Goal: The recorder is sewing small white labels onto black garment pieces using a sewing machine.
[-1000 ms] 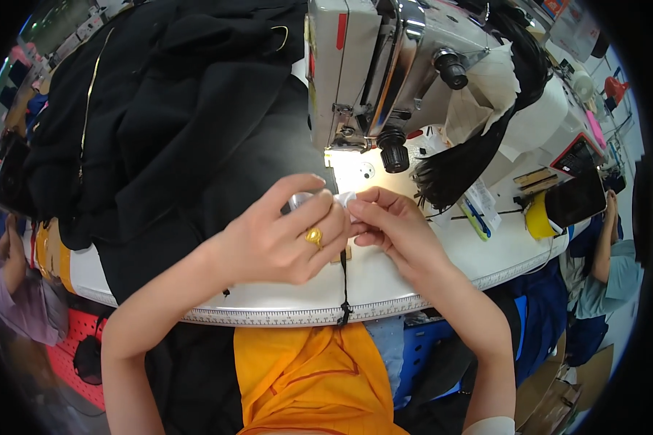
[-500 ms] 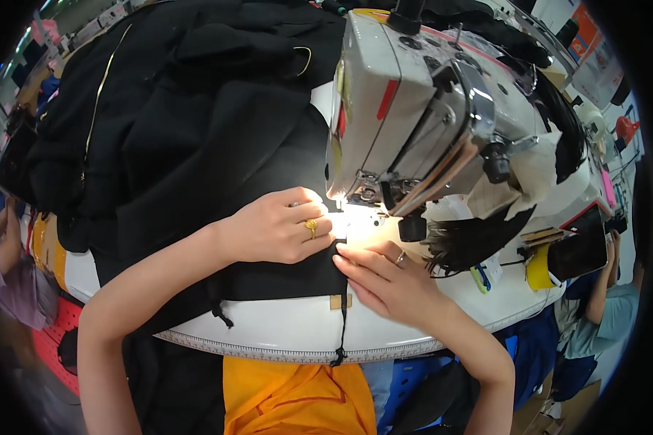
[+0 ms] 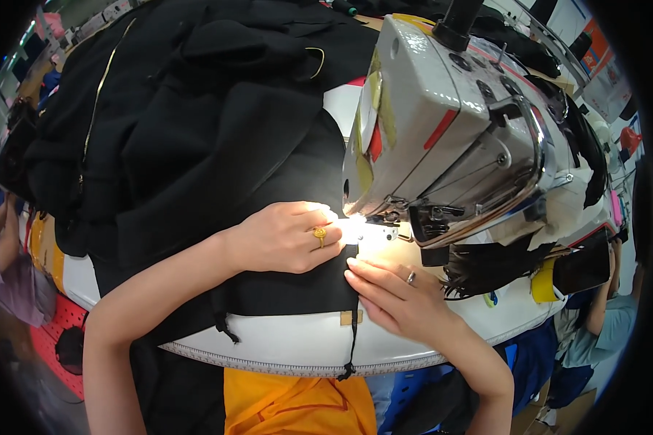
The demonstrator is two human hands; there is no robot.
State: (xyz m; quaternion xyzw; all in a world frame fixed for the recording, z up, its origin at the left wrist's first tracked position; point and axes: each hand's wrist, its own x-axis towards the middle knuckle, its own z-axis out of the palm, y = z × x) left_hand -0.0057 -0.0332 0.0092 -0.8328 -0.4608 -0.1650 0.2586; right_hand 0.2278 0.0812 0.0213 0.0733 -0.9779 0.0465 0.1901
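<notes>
Black fabric of a garment (image 3: 290,293) lies on the white sewing table, its right edge beneath the needle area of a white sewing machine (image 3: 413,94). My left hand (image 3: 286,238), wearing a yellow ring, presses on the cloth just left of the needle. Its fingers are bent and close together, with the fingertips partly lost in the lamp's glare. At the fabric's right edge, my right hand (image 3: 399,293) lies with its fingers stretched out and fingertips touching the cloth; its thumb is hidden. A thin black strip (image 3: 353,339) hangs from the fabric's corner over the table's front edge.
More of the black garment, with a gold zipper (image 3: 107,83), is heaped at left and behind. A measuring tape (image 3: 268,367) follows the curved front edge of the table (image 3: 268,339). A yellow roll (image 3: 544,281) stands at right. Other people sit at both sides.
The view has shifted and tilted, so the machine's head appears larger and farther right. Both hands keep nearly the same places on the fabric beside the needle.
</notes>
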